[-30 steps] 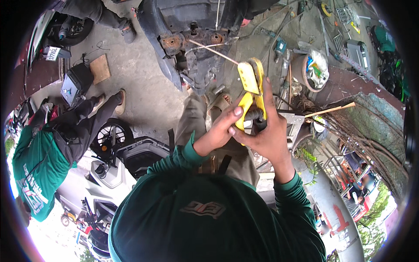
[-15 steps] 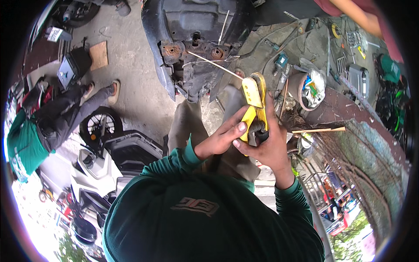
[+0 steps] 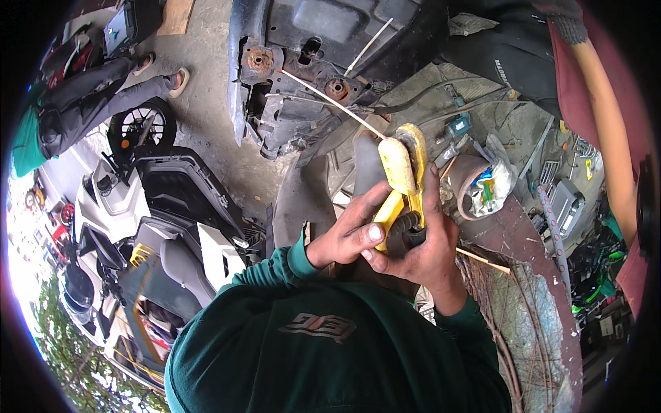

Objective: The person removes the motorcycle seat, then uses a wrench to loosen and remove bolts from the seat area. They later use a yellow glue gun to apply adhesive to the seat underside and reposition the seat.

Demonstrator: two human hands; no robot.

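Observation:
Both my hands are closed round a yellow welding electrode holder [image 3: 397,165], held upright before my knees. My left hand [image 3: 352,230] pinches its yellow lever with the thumb along it. My right hand [image 3: 421,255] wraps the dark grip from the other side, the forefinger stretched up along the holder. From its jaws a thin welding rod [image 3: 334,102] slants up and left over a black plastic vehicle body part [image 3: 330,27] with rusty round mounts [image 3: 260,60]. A second pale rod [image 3: 369,47] lies on that part.
On the right, a co-worker's bare arm [image 3: 606,117] and maroon shirt reach in. A bucket [image 3: 467,182] with a plastic bag and a grey tool case [image 3: 566,206] stand near scattered tools. A white and black motorcycle [image 3: 138,199] is on the left, with a person's legs [image 3: 103,103] beyond.
My view has turned, so the plastic part tilts and the co-worker's arm shows more. Both hands keep their hold on the electrode holder, with the rod still in its jaws.

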